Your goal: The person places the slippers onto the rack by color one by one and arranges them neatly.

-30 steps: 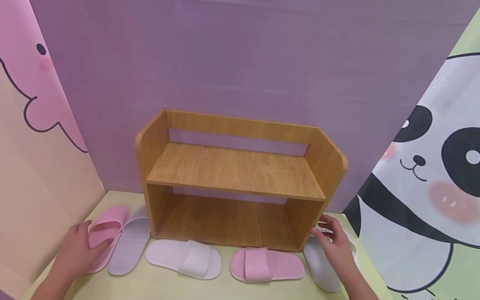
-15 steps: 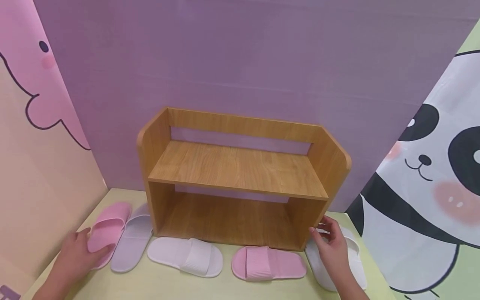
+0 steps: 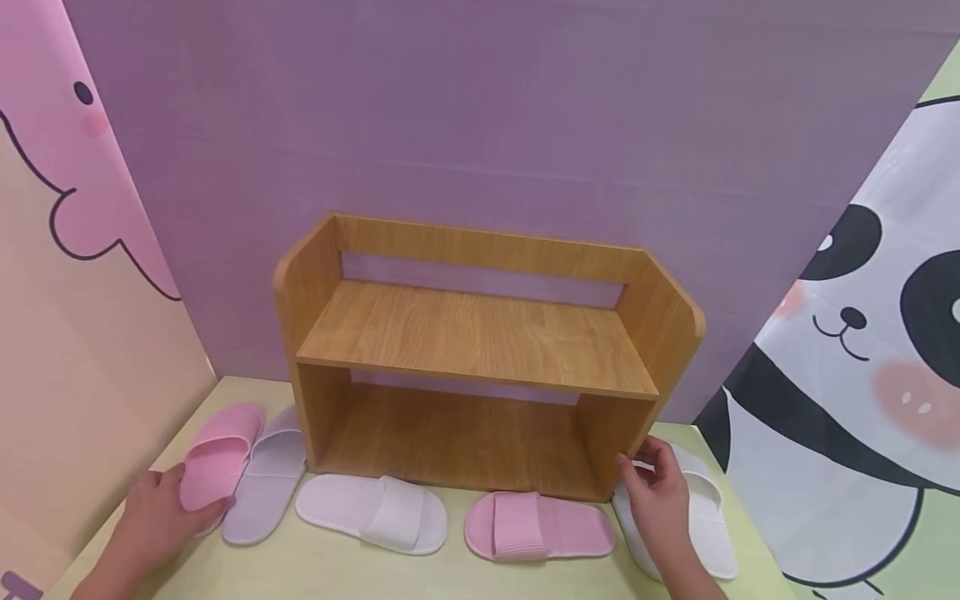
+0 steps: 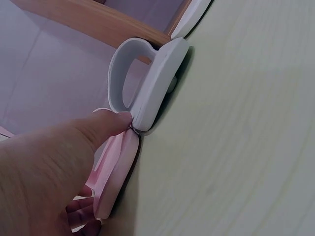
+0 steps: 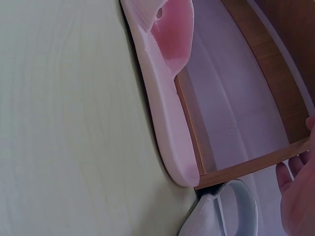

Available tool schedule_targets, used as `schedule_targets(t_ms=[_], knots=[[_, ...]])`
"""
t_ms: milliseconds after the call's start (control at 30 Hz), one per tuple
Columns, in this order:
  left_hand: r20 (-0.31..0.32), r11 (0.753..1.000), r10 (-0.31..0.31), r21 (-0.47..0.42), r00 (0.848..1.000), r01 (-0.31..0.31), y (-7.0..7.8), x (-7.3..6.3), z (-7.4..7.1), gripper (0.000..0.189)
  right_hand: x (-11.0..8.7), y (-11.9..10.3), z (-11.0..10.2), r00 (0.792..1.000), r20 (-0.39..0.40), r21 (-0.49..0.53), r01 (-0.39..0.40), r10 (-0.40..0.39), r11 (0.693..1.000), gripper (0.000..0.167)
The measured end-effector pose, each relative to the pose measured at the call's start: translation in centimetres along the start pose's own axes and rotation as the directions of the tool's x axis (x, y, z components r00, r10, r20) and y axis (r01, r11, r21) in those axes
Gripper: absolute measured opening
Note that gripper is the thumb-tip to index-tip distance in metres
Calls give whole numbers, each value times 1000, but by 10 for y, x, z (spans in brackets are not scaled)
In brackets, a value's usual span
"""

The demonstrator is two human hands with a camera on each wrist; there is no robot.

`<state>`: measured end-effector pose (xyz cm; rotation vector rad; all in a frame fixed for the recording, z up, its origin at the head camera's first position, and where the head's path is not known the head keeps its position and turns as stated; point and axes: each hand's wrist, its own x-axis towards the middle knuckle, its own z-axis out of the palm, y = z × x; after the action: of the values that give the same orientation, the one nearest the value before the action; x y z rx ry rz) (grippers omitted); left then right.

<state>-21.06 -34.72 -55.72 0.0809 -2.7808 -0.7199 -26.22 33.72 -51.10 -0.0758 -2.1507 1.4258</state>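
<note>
Left pink slipper (image 3: pixel 217 462): smooth, domed upper, rounded toe; lies slanted, left of the shelf (image 3: pixel 480 333). Left hand (image 3: pixel 159 515) grips its heel end; left-wrist view adds the thumb tip at the seam where the lavender slipper (image 3: pixel 262 492), strap arched, meets it. Shelf: wood-grain, 2 boards, rounded upper corners. Right hand (image 3: pixel 660 500), well apart from the left, pinches its right side panel (image 3: pixel 609 433); right-wrist view shows that panel between thumb and fingers. Before the shelf: 1 white front slipper (image 3: pixel 375 512) and 1 front pink slipper (image 3: pixel 558 529), straps ribbed. Right of it: 1 grey slipper (image 3: pixel 630 525), 1 outer white slipper (image 3: pixel 708 521). Versus 1.0 s ago: left hand nearer the heel; right forearm nearer the shelf, exposing more outer white slipper.
</note>
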Motion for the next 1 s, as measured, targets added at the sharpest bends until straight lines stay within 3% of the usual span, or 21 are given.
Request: schedule_targets(t_ms=[333,633,867,1000], knots=[[9,1000,-17,-13,1000,18,-5,-2,4,100,3,6,4,997,-51,-1,50,-50,999,34],[-3,1000,4,1,1000,-4,-6,0,4,92,4,9,7,996,-74,-31,55,-58,998,33],[90,1000,-4,4,996,4,-12,3,-1,103,1,3,8,996,-70,-69,47,-52,996,29],[98,999,30,19,995,-32,-17,5,-3,107,1,5,8,996,-65,-91,51,-57,995,29]])
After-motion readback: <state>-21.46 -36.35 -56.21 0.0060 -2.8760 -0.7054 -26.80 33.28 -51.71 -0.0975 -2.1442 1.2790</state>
